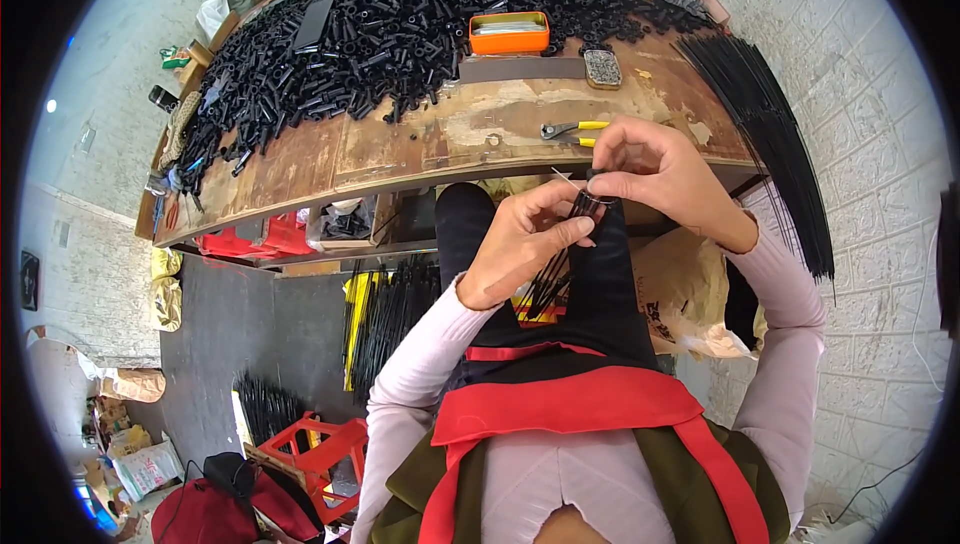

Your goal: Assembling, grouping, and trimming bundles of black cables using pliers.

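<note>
My left hand (520,244) grips a bundle of thin black rods (552,279) that fans downward over my lap. Above it, my right hand (645,172) pinches a small black tubular piece (597,178) at the top end of the bundle, with a thin wire sticking out to the left. Both hands are held just below the front edge of the wooden workbench (400,149). Yellow-handled pliers (568,129) lie on the bench just above my right hand.
A large heap of small black tubes (400,24) covers the bench, with an orange tin (509,32), a dark phone (313,22) and a small mesh block (602,68). Long black rods (780,134) hang at the right. More rods and a red stool (320,454) are on the floor.
</note>
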Motion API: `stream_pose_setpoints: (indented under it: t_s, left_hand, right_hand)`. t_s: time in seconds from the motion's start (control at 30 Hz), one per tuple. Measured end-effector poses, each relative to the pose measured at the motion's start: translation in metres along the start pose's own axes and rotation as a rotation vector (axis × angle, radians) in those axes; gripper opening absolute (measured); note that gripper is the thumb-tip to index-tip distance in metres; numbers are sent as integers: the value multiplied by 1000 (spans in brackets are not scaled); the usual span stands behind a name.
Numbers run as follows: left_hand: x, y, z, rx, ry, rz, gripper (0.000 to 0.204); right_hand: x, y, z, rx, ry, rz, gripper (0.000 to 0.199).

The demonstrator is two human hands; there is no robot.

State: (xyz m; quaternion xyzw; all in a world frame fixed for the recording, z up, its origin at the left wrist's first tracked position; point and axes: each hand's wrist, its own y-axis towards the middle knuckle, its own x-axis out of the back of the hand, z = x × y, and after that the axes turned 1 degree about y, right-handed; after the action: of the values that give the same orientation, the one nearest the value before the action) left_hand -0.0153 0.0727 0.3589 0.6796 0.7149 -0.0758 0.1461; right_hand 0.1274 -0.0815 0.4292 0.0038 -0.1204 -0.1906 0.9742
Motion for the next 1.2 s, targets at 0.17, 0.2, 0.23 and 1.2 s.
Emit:
stream_pose_setpoints:
  t_s: [0.17,0.2,0.23,1.2]
  left_hand:
    - [2,-1,-5,-6,-12,-20,30]
    - [4,-2,-5,9,0,-18,29]
    - [5,-2,-5,26,12,-18,28]
    - [-27,2,8,-74,-36,-183,15]
  right_hand:
    - [2,0,-1,16,124,-7,13]
    - [3,0,-3,38,104,11,12]
    - [3,0,-5,60,86,30,13]
    - [1,-12,-12,311,-211,-85,19]
